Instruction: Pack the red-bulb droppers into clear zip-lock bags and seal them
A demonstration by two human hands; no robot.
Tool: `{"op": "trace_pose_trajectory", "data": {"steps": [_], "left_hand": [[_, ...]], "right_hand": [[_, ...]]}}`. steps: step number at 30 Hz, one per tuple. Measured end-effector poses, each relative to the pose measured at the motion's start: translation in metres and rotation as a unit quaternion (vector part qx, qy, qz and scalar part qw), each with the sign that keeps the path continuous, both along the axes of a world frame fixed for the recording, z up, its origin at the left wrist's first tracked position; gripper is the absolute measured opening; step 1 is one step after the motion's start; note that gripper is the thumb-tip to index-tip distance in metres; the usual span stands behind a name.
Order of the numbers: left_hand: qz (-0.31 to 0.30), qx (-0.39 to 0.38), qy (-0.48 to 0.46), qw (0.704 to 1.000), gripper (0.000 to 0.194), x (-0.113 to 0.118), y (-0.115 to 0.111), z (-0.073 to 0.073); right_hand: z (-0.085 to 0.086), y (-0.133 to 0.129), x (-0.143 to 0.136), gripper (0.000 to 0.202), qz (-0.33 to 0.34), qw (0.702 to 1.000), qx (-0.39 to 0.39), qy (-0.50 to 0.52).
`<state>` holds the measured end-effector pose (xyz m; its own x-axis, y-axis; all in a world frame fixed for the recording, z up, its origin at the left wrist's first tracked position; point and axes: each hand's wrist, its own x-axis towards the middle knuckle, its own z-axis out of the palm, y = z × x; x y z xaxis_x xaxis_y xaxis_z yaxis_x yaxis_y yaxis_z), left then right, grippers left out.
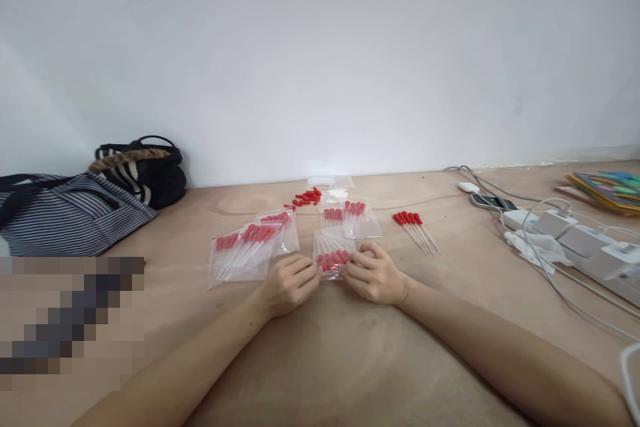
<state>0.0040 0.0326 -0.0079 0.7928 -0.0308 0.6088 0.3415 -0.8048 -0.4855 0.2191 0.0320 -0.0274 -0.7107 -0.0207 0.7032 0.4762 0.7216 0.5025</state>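
A clear plastic zip bag lies in front of me, with several thin droppers inside, their red bulbs toward me. My left hand closes its fingers on the bag's near left corner. At the near right corner, my right hand pinches the same bag. To the left lie more clear bags of red-bulbed droppers, overlapping each other. Behind the held bag is another filled bag. Several loose droppers fan out on the table to the right of my right hand.
A pile of loose red bulbs lies toward the wall, beside flat clear bags. Striped bag and black bag stand at left. At right are a power strip, cables, a dark device and colourful boards.
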Motion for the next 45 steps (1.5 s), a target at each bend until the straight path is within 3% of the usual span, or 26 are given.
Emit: {"op": "trace_pose_trajectory", "data": {"steps": [7, 10, 18, 25, 29, 45], "left_hand": [[-0.01, 0.012, -0.01, 1.0, 0.009, 0.007, 0.004, -0.004], [-0.018, 0.024, 0.003, 1.0, 0.013, 0.009, 0.003, -0.001], [-0.022, 0.05, 0.011, 0.998, 0.018, 0.011, -0.001, 0.005], [-0.034, 0.041, 0.018, 0.998, 0.021, 0.009, 0.0, 0.007], [-0.029, 0.041, 0.019, 0.999, 0.02, 0.007, 0.0, 0.01], [-0.011, 0.024, -0.042, 0.999, 0.017, 0.001, -0.005, 0.004]], "right_hand": [[-0.001, -0.001, -0.002, 0.02, -0.017, 1.0, -0.012, 0.01], [-0.002, -0.003, -0.007, 0.017, -0.021, 0.999, -0.016, 0.019], [0.002, -0.008, -0.014, 0.03, -0.007, 0.999, -0.016, 0.031], [0.001, -0.009, -0.013, 0.019, -0.02, 0.998, -0.016, 0.051], [0.002, -0.011, -0.013, 0.024, -0.015, 0.999, -0.017, 0.039], [-0.001, -0.015, 0.004, 0.019, -0.071, 0.996, 0.004, 0.055]]}}
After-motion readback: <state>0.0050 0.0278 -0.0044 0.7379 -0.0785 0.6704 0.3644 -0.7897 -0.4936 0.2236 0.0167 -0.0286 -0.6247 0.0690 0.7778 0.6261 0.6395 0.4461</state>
